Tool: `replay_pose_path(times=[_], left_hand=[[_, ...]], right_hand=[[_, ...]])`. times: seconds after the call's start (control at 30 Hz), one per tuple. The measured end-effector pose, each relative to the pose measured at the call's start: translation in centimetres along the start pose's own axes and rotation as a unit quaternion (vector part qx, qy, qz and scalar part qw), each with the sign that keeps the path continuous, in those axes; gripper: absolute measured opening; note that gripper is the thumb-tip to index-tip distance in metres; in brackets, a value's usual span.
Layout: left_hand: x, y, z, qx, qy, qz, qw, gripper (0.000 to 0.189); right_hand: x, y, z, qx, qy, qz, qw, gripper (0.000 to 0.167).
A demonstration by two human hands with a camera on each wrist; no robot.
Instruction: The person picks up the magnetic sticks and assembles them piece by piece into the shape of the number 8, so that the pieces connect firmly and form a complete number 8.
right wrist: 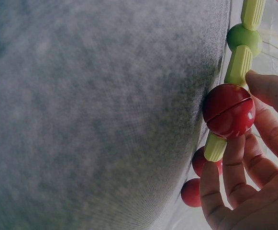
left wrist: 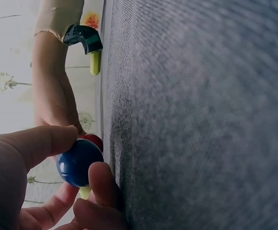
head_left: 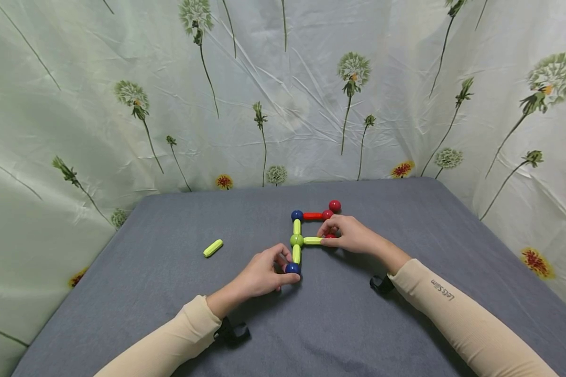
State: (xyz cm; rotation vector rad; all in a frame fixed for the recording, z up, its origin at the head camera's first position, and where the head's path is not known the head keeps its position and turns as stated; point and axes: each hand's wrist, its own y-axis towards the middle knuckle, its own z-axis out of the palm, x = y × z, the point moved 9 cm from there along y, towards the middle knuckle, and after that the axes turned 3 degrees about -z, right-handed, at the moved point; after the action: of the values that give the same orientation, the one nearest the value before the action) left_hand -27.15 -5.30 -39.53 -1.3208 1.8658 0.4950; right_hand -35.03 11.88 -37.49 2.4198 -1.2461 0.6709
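Observation:
My left hand (head_left: 266,269) pinches a blue ball (left wrist: 76,163) between thumb and fingers at the near end of a stick-and-ball shape. A yellow-green stick (head_left: 296,254) runs from that ball to a green ball (head_left: 296,240). Another stick (head_left: 297,227) leads on to a far blue ball (head_left: 297,215). My right hand (head_left: 351,235) grips a red ball (right wrist: 228,111), which sits at the end of a side stick (head_left: 313,241) from the green ball. In the right wrist view, a yellow-green stick (right wrist: 215,147) also shows beneath this red ball, beside my fingertips.
A red stick (head_left: 313,215) links the far blue ball to a red ball (head_left: 327,214). Another red ball (head_left: 335,206) lies just behind. One loose yellow-green stick (head_left: 213,247) lies left on the grey cloth (head_left: 170,272). A patterned curtain (head_left: 292,104) hangs behind.

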Motion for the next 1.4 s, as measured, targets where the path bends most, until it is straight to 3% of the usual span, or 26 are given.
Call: replay_pose_path(times=[0.63, 1.4], left_hand=[[-0.15, 0.30, 0.21, -0.003, 0.023, -0.011, 0.9997, 0.037], [-0.66, 0.37, 0.33, 0.000, 0.036, 0.005, 0.9993, 0.032]], right_hand=[[0.08, -0.12, 0.05, 0.001, 0.002, 0.000, 1.0000, 0.011], [0.00, -0.08, 0.01, -0.001, 0.000, -0.005, 1.0000, 0.013]])
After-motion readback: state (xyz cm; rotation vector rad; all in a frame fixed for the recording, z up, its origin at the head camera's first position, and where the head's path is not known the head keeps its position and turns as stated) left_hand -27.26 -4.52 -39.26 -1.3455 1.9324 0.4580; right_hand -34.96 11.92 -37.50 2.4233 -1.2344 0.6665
